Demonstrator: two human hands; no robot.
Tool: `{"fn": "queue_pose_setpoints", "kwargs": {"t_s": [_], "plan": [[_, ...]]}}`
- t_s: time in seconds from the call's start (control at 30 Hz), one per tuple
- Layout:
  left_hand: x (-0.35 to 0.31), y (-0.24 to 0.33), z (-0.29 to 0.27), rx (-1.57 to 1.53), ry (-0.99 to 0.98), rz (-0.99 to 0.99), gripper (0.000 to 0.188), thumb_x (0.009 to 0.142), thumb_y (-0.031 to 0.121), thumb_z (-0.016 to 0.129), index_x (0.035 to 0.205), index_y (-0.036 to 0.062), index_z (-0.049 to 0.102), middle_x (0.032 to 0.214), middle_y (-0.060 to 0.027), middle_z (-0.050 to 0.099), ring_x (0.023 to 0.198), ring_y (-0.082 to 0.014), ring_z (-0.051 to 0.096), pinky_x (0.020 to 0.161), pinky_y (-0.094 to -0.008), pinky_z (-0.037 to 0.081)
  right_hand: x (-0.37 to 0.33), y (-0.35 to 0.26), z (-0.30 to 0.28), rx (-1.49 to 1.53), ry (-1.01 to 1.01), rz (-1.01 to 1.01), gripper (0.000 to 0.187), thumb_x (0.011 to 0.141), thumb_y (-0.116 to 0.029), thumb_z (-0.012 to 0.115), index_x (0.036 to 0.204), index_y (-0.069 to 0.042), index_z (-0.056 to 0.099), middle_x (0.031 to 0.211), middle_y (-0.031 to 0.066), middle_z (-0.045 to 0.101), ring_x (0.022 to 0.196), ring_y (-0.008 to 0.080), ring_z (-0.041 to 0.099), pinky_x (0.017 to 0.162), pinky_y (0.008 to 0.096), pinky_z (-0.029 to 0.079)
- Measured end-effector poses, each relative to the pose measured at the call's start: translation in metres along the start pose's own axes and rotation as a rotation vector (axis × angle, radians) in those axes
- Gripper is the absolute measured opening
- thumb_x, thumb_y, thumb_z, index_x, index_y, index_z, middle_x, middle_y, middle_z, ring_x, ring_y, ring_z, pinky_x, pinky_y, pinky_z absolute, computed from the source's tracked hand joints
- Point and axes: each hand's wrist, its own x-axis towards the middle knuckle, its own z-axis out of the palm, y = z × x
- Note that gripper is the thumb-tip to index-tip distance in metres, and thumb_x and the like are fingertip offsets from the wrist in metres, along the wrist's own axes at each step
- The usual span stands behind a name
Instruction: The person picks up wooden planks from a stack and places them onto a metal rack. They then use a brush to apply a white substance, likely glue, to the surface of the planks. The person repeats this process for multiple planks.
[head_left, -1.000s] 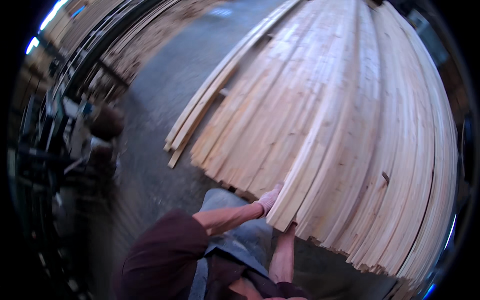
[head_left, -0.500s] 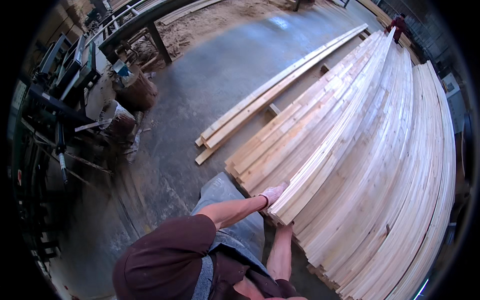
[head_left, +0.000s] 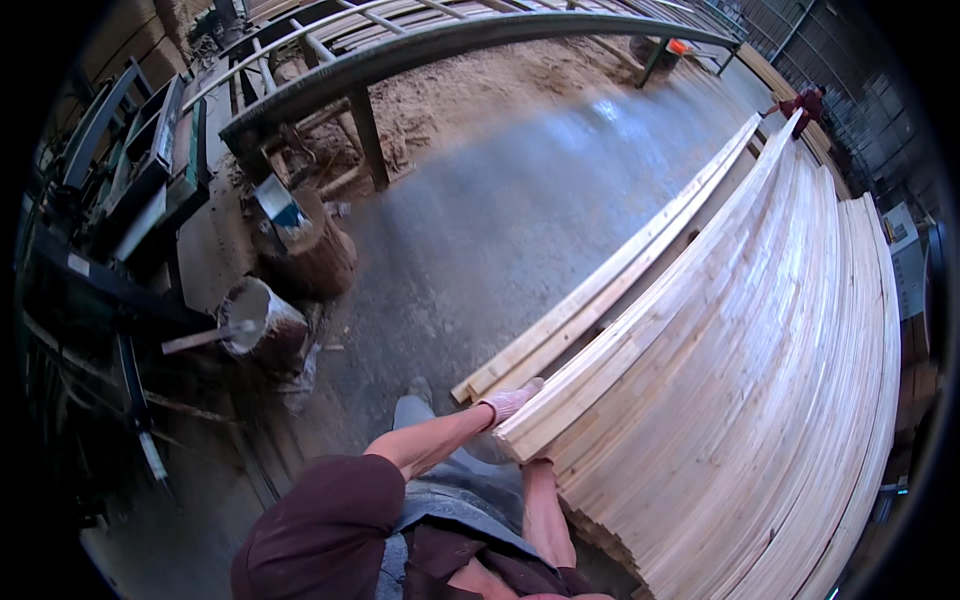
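A bundle of long pale wooden boards has its near end in front of me. My left hand, in a pinkish-white glove, is closed on the left side of that end. Below the same end, my right hand holds on from underneath, its fingers mostly hidden by the wood. At the far end, a person in dark red clothing stands with a hand close to the boards. Under and to the right of the bundle spreads a wide stack of similar boards.
Left of the bundle, a few separate boards lie low near the floor. Farther left stand a log-like drum and a bucket with a stick across it. A long metal rack crosses the back, over sawdust. Dark machinery fills the left side.
The bundle has moved left across the stack, with both my hands still on it, and now covers the stack's left boards. My view has shifted, showing more of the metal rack.
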Motion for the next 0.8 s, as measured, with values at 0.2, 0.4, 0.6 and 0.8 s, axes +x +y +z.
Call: {"fn": "queue_pose_setpoints", "kwargs": {"t_s": [0.2, 0.4, 0.6, 0.8], "plan": [[0.028, 0.021, -0.171, 0.105, -0.038, -0.048, 0.085, 0.093, 0.079, 0.032, 0.142, 0.0137, 0.058, 0.137, -0.0168, 0.062, 0.127, -0.0286, 0.058, 0.107, -0.0394, 0.042, 0.151, 0.017, 0.145, -0.904, -0.117, -0.482, 0.051, 0.105, -0.042, 0.043, 0.147, -0.015, 0.048, 0.139, 0.0094, 0.061, 0.130, 0.0241, 0.057, 0.105, 0.0404, 0.048], [0.030, 0.086, -0.300, 0.093, 0.065, -0.145, 0.097, 0.089, 0.084, 0.034, 0.135, 0.0039, 0.063, 0.130, -0.0194, 0.065, 0.123, -0.0308, 0.061, 0.104, -0.0416, 0.044, 0.277, -0.061, 0.213, -1.601, -0.306, -0.720, 0.048, 0.099, -0.036, 0.052, 0.143, -0.018, 0.053, 0.144, 0.0054, 0.057, 0.135, 0.0231, 0.050, 0.116, 0.0433, 0.036], [0.033, 0.188, -0.438, 0.090, 0.129, -0.229, 0.094, 0.086, 0.083, 0.038, 0.137, 0.0076, 0.062, 0.138, -0.0209, 0.060, 0.129, -0.0327, 0.056, 0.106, -0.0431, 0.041, 0.401, -0.118, 0.334, -1.670, -0.422, -0.766, 0.040, 0.096, -0.029, 0.057, 0.133, -0.013, 0.061, 0.138, 0.0065, 0.061, 0.132, 0.0258, 0.052, 0.108, 0.0431, 0.043], [0.044, 0.221, -0.546, 0.195, 0.226, -0.243, 0.091, 0.090, 0.081, 0.033, 0.130, 0.0064, 0.067, 0.134, -0.0236, 0.063, 0.128, -0.0351, 0.057, 0.106, -0.0430, 0.042, 0.451, -0.195, 0.435, -1.901, -0.622, -1.180, 0.060, 0.097, -0.043, 0.054, 0.150, -0.015, 0.045, 0.152, 0.0085, 0.049, 0.144, 0.0269, 0.040, 0.120, 0.0489, 0.028]]}}
